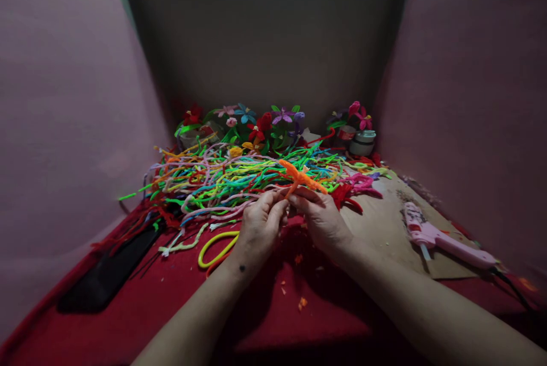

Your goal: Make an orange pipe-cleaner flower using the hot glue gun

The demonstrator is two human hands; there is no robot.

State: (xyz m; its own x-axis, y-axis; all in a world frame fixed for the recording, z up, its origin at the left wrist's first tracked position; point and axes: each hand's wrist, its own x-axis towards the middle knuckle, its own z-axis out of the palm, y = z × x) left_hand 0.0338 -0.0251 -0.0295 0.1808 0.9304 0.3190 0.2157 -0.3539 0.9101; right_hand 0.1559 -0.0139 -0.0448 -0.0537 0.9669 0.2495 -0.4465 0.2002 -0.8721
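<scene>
Near mid-frame, the left hand [260, 230] and right hand [321, 216] sit close together, fingertips pinched on an orange flower [301, 177]. Its fuzzy petals splay toward upper left and lower right.

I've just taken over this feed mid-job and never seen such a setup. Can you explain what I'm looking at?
There is no machine here: these are a person's bare hands, seen by one camera worn on the head, looking forward and down.

The left hand and right hand together pinch an orange fuzzy piece with petal-like arms.

On the red cloth, a heap of colourful fuzzy stems lies beyond the hands, with fuzzy flowers behind it. To the right, a pink glue gun rests on cardboard. At left is a flat black object; I can't tell what it is.
</scene>
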